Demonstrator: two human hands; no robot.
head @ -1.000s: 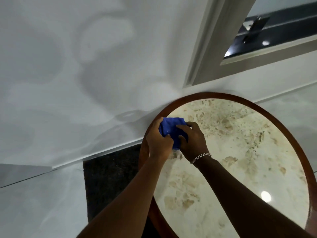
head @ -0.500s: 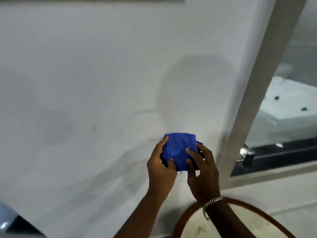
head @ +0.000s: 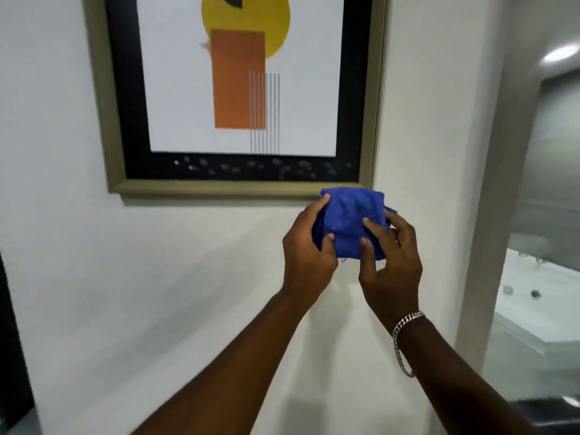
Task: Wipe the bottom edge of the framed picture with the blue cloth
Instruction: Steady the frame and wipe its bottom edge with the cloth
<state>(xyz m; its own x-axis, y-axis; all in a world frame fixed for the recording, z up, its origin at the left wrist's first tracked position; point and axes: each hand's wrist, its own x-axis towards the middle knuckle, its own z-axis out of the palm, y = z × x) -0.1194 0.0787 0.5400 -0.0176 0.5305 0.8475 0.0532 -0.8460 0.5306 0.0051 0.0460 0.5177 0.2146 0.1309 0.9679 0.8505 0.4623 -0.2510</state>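
A framed picture (head: pixel 219 187) hangs on the white wall, with a dull gold frame, black mat, and a yellow and orange print. Pale specks dot the black mat just above its bottom edge. A bunched blue cloth (head: pixel 351 221) is held up with both hands, its top overlapping the frame's bottom right corner. My left hand (head: pixel 309 255) grips the cloth's left side. My right hand (head: pixel 389 262), with a silver bracelet on the wrist, holds the right side with fingers spread over the front.
A pale door jamb (head: pixel 489 183) runs down the right of the wall. Beyond it is a bathroom with a white tub or counter (head: pixel 539 306). A dark strip (head: pixel 9 340) borders the far left.
The view has swung up from a round marble table to the wall. Both hands have lifted the blue cloth from the tabletop to the picture's bottom right corner.
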